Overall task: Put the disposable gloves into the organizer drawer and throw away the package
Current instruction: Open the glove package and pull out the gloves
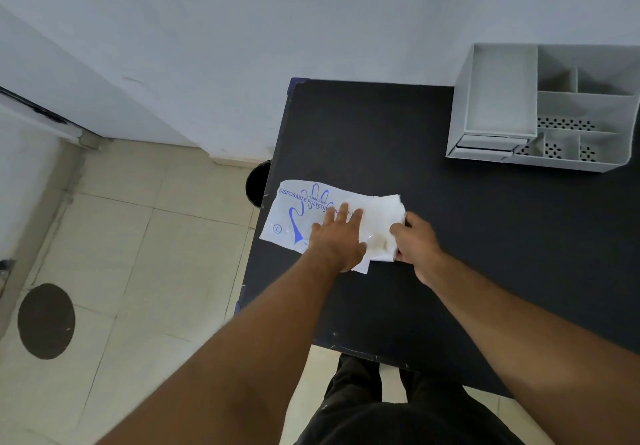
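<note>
A clear plastic package [294,212] with blue glove print lies flat at the left edge of the black table [433,237]. My left hand [337,237] presses flat on the package, fingers spread. A white stack of disposable gloves [381,216] sticks out of the package's right end. My right hand [414,240] pinches that stack at its right edge. The white organizer [498,98] stands at the table's back right, its small drawer [485,142] at the bottom front looking closed.
A dark round bin [257,183] stands on the floor just left of the table, partly hidden by its edge. The tiled floor [138,254] has a dark round cover [46,321] at the left. A white wall lies behind the table.
</note>
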